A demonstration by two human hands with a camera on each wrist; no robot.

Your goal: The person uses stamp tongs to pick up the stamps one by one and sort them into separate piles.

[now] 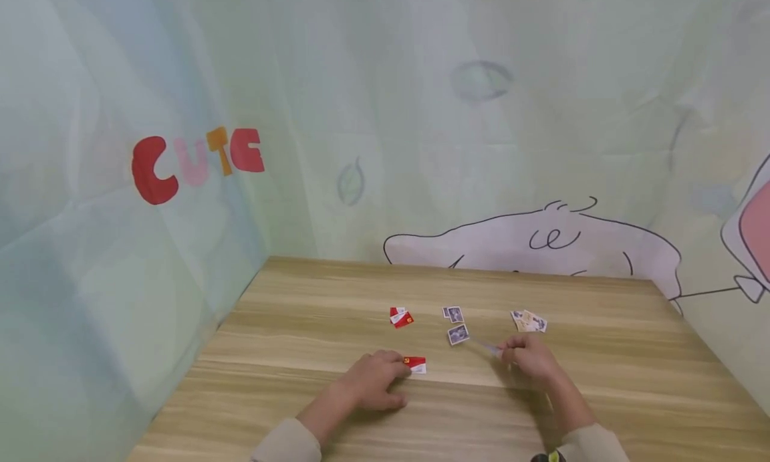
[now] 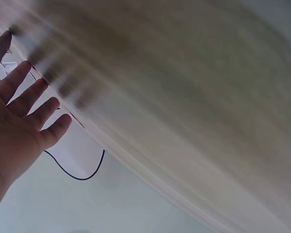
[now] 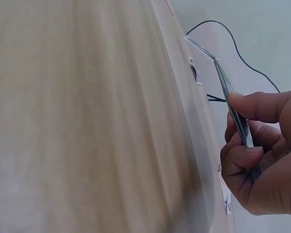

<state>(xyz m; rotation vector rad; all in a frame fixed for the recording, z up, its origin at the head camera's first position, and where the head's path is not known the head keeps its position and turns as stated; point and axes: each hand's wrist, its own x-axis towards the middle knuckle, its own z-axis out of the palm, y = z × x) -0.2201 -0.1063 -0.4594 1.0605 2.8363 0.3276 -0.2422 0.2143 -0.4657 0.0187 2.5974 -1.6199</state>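
My right hand (image 1: 532, 356) grips a pair of metal tweezers (image 3: 225, 80), thumb and fingers closed round its sides. The tweezer tips meet the edge of a small dark-pictured, white-bordered card (image 1: 458, 334), which looks raised and tilted off the table in the right wrist view. Just beyond it in the head view lie similar dark cards (image 1: 454, 313), overlapping. My left hand (image 1: 375, 380) is palm down with its fingers spread and nearly straight. Its fingertips rest at a red and white card (image 1: 416, 364), partly covering it.
Farther back on the wooden table (image 1: 313, 328) lies a small pile of red and white cards (image 1: 402, 317). Tan and white cards (image 1: 529, 321) overlap one another to the right, beyond my right hand. Printed cloth walls (image 1: 361, 114) stand along the table's back and sides.
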